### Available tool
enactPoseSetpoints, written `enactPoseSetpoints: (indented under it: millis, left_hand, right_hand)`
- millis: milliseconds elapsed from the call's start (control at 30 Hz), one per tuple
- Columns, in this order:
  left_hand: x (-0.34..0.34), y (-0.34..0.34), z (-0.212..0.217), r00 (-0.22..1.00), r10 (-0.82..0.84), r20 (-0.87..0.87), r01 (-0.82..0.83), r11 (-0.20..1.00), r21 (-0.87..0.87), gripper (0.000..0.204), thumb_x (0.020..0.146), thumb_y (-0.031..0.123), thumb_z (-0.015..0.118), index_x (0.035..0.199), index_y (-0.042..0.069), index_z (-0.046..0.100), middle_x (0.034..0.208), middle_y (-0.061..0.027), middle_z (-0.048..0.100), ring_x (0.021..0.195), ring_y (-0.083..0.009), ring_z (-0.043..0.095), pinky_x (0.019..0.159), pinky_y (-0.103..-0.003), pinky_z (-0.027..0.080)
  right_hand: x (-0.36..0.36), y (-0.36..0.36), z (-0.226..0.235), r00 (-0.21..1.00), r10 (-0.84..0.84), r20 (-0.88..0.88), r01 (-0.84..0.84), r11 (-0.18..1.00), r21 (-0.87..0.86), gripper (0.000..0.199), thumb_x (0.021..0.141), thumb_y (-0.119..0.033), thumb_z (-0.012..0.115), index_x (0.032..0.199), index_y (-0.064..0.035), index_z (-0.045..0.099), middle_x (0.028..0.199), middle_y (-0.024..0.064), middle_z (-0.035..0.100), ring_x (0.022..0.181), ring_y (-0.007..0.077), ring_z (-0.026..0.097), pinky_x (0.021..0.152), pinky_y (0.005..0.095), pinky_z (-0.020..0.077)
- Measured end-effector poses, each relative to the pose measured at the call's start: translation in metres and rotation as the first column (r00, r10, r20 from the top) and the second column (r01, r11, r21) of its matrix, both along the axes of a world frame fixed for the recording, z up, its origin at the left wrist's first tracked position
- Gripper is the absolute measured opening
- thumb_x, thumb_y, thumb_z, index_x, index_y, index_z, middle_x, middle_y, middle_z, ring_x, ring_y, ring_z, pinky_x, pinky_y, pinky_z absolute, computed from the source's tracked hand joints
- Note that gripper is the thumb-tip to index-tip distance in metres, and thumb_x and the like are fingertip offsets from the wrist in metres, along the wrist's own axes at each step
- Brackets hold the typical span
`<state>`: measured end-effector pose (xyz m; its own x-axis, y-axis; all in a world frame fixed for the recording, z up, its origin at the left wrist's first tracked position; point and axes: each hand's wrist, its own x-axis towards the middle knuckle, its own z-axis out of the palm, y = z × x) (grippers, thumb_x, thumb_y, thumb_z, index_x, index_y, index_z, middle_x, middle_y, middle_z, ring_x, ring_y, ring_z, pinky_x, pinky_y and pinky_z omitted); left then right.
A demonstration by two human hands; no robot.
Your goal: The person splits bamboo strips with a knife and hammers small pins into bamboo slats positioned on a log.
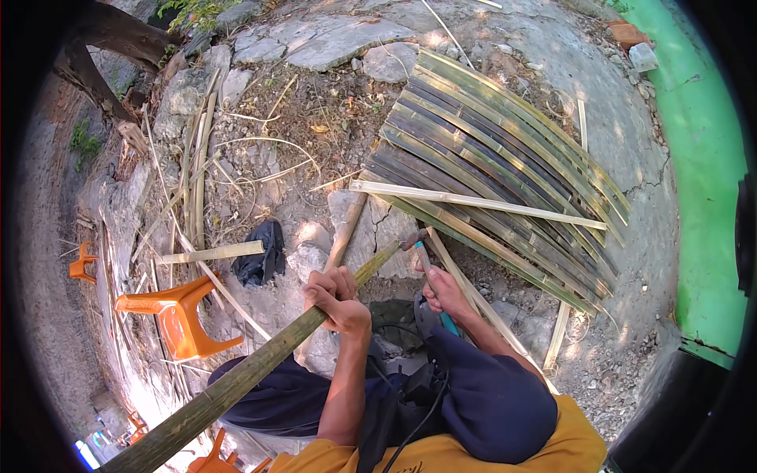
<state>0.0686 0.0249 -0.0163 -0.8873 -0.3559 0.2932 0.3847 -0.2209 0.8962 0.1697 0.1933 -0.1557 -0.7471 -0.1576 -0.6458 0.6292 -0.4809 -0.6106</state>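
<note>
1. Diagonally, bamboo pole (246,374) runs through left hand (339,301), fingers curled round it; upper end just beside hammer (413,239).
2. Right hand (446,292) wrapped round hammer handle.
3. Pole long, mottled green-brown.

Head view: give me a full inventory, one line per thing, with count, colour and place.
Bamboo pole: one, greenish brown, lower left to centre
Hammer: one, dark and blue-green, centre
Bamboo slats: many, green to dark brown, side by side, upper right
Crossing strip: one, pale, lying over the slats
Round stick: one, brown, centre
Loose strips: many, pale, mostly left
Bag: one, black, left of centre
Plastic stools: at least three, orange, left and lower left
Stones: many, grey, scattered
Trunks: two or so, brown, upper left
Wall: one, green, right
Trousers: one pair, dark blue, bottom
Shirt: one, mustard, bottom
Left hand: one, bare, gripping the pole
Right hand: one, bare, gripping the hammer
</note>
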Motion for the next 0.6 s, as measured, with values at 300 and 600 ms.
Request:
enactPoseSetpoints:
  millis: [300, 600]
  left_hand:
    - [0.001, 0.004, -0.003, 1.0, 0.003, -0.015, -0.002, 1.0, 0.026, 0.05, 0.112, 0.043, 0.035, 0.071, 0.015, 0.028, 0.053, 0.0057, 0.019, 0.044, -0.0065, 0.014, 0.042, -0.028, 0.016]
    - [0.001, 0.008, -0.005, 0.999, -0.023, -0.03, 0.024, 1.0, 0.019, 0.049, 0.112, 0.043, 0.036, 0.072, 0.015, 0.029, 0.055, 0.0053, 0.02, 0.045, -0.007, 0.015, 0.043, -0.028, 0.015]
  right_hand:
    - [-0.001, -0.005, -0.002, 0.997, 0.036, -0.074, -0.022, 0.983, 0.18, 0.038, 0.113, -0.027, 0.035, 0.142, -0.0071, 0.049, 0.067, -0.0023, 0.043, 0.045, 0.0066, 0.039, 0.041, 0.0243, 0.0367]
    - [-0.009, -0.012, -0.008, 0.977, 0.165, -0.132, -0.067, 0.835, 0.547, 0.037, 0.109, -0.024, 0.042, 0.139, -0.007, 0.055, 0.067, 0.0038, 0.057, 0.052, 0.0144, 0.052, 0.051, 0.0364, 0.0439]
